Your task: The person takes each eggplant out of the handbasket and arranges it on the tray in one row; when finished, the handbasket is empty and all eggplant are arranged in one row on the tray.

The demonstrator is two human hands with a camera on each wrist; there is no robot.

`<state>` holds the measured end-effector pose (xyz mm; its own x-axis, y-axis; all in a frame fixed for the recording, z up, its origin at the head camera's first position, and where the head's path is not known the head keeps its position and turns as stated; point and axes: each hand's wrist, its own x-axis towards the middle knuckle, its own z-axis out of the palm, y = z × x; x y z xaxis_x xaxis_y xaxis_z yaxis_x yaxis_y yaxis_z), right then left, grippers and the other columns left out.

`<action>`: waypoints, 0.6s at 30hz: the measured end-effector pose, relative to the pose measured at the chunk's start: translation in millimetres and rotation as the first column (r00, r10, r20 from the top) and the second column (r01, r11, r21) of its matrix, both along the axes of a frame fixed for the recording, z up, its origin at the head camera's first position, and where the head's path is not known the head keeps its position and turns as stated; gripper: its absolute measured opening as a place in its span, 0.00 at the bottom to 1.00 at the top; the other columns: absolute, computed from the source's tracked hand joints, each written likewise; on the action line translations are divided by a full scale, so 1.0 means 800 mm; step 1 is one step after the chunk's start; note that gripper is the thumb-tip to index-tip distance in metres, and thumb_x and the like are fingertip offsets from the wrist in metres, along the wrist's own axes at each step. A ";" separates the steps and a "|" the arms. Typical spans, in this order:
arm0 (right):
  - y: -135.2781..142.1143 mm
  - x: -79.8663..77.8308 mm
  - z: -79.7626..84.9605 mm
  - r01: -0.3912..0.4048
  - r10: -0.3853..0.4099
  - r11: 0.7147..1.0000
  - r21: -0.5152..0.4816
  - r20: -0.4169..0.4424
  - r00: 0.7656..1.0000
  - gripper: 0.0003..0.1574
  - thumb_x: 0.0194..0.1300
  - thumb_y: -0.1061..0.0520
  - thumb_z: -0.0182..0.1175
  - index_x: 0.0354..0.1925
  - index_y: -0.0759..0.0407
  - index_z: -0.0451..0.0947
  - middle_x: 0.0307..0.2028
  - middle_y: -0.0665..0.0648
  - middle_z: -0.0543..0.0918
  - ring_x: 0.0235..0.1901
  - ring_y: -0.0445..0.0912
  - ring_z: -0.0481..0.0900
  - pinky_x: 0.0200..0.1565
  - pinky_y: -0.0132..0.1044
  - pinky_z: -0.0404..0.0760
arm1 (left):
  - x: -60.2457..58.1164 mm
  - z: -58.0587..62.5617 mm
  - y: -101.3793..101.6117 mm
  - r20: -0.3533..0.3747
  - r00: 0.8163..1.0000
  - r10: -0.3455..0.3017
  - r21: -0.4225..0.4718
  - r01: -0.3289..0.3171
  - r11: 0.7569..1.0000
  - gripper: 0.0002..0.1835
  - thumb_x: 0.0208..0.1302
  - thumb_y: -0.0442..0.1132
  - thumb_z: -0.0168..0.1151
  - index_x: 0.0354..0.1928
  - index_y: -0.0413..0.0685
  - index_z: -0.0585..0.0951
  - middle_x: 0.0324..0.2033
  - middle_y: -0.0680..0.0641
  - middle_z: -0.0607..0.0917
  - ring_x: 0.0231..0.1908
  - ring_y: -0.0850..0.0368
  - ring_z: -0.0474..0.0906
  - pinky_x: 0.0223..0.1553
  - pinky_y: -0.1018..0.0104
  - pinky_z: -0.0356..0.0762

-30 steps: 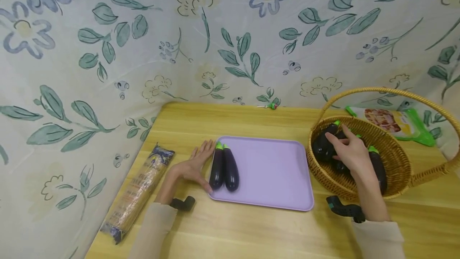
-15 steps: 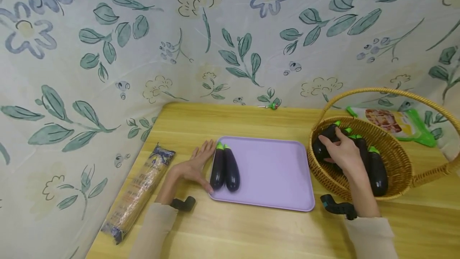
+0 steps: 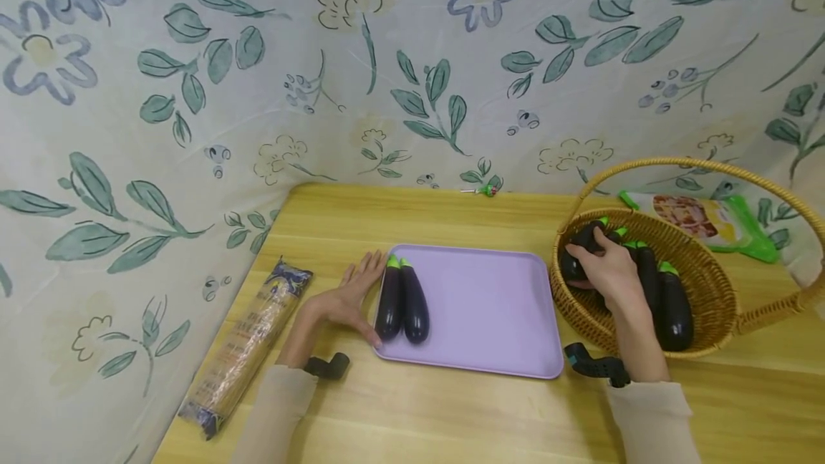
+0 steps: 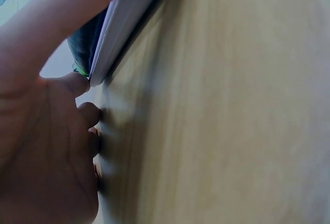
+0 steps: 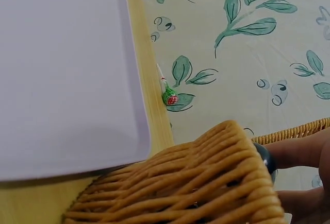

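Eggplant (image 3: 584,235), dark and glossy with a green cap, is held by the right hand (image 3: 609,263) inside the left end of a wicker basket (image 3: 712,271). The grip is curled around the body, with thumb and fingers parted only by the eggplant's thickness. From the right wrist, a small dark portion is seen between the fingers and the basket rim; the remainder is hidden. Further eggplants (image 3: 674,310) are contained in the basket to the right of the hand, caps directed away from the person.

The left hand (image 3: 348,303) is laid at the left edge of a lilac tray (image 3: 490,299), fingers extended and spread, nothing grasped. Its thumb is placed at the tray's near left corner; its other fingertips are seen from the left wrist to be set down beside the tray. A pair of eggplants (image 3: 415,306) is laid side by side along the tray's left side.

A long clear packet (image 3: 248,349) with dark blue ends is placed to the left of the left hand. Behind the basket, a green-edged bag (image 3: 699,220) is partly covered by the rim. A lollipop (image 3: 491,191) is found at the far edge of the wooden surface (image 3: 451,414), beside a floral cloth (image 3: 412,56).
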<state>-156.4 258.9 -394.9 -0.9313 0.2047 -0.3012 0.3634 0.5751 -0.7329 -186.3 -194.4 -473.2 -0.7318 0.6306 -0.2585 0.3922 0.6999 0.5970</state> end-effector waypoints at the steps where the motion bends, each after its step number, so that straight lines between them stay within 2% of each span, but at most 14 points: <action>1: 0.001 0.001 0.000 0.002 -0.002 1.000 -0.001 -0.002 1.000 0.51 0.80 0.38 0.45 0.82 0.53 0.30 0.74 0.83 0.58 0.47 0.63 0.88 0.61 0.61 0.79 | 0.000 0.000 0.000 -0.001 1.000 -0.002 0.000 0.002 1.000 0.88 0.32 0.58 0.89 0.82 0.45 0.30 0.81 0.39 0.26 0.81 0.39 0.19 0.80 0.36 0.22; 4: 0.004 0.004 -0.001 0.003 -0.004 0.999 -0.040 -0.010 1.000 0.50 0.80 0.38 0.47 0.82 0.51 0.31 0.75 0.82 0.56 0.35 0.53 0.91 0.63 0.62 0.79 | 0.000 -0.001 0.000 0.003 1.000 -0.004 0.004 0.004 1.000 0.88 0.32 0.58 0.89 0.82 0.45 0.30 0.81 0.39 0.25 0.81 0.39 0.19 0.80 0.36 0.21; 6: 0.007 0.006 -0.001 0.000 -0.001 0.998 -0.063 -0.009 1.000 0.50 0.80 0.38 0.47 0.82 0.49 0.31 0.77 0.82 0.52 0.33 0.46 0.91 0.65 0.64 0.78 | -0.001 -0.001 0.001 0.002 1.000 -0.005 0.004 0.005 1.000 0.88 0.32 0.58 0.88 0.82 0.46 0.30 0.81 0.39 0.25 0.81 0.39 0.19 0.80 0.36 0.21; 8: 0.010 0.009 -0.001 0.000 -0.001 0.996 -0.084 -0.012 1.000 0.50 0.80 0.38 0.47 0.82 0.47 0.31 0.77 0.81 0.51 0.33 0.43 0.91 0.66 0.64 0.76 | -0.001 -0.001 0.001 0.002 1.000 -0.006 0.003 0.006 1.000 0.88 0.32 0.58 0.88 0.82 0.46 0.30 0.81 0.39 0.25 0.81 0.40 0.19 0.80 0.36 0.21; 13: 0.015 0.019 0.000 -0.027 0.023 0.996 -0.082 -0.050 0.998 0.49 0.80 0.36 0.47 0.82 0.45 0.32 0.72 0.81 0.58 0.33 0.44 0.88 0.58 0.61 0.83 | 0.000 -0.001 0.001 -0.003 1.000 -0.006 -0.001 0.006 1.000 0.88 0.32 0.58 0.88 0.82 0.46 0.30 0.81 0.39 0.25 0.81 0.40 0.19 0.80 0.36 0.21; 16: 0.017 0.030 0.003 -0.060 0.054 0.995 -0.084 -0.072 0.996 0.49 0.79 0.35 0.48 0.82 0.44 0.33 0.72 0.80 0.58 0.34 0.47 0.89 0.53 0.55 0.87 | 0.001 0.000 0.000 -0.005 1.000 -0.008 -0.002 0.008 1.000 0.88 0.32 0.58 0.88 0.82 0.45 0.30 0.81 0.38 0.26 0.81 0.39 0.19 0.80 0.36 0.21; 18: 0.017 0.038 0.007 -0.082 0.076 0.993 -0.086 -0.072 0.994 0.50 0.79 0.35 0.48 0.82 0.41 0.33 0.75 0.81 0.54 0.42 0.53 0.90 0.53 0.53 0.89 | 0.001 0.000 0.000 -0.006 1.000 -0.009 0.001 0.009 1.000 0.87 0.33 0.58 0.88 0.82 0.45 0.30 0.81 0.38 0.26 0.81 0.39 0.19 0.80 0.36 0.21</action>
<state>-125.9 272.2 -389.0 -0.9626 0.1047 -0.2498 0.2664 0.5319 -0.8038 -185.6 -194.6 -473.3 -0.7273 0.6377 -0.2537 0.4022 0.6956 0.5953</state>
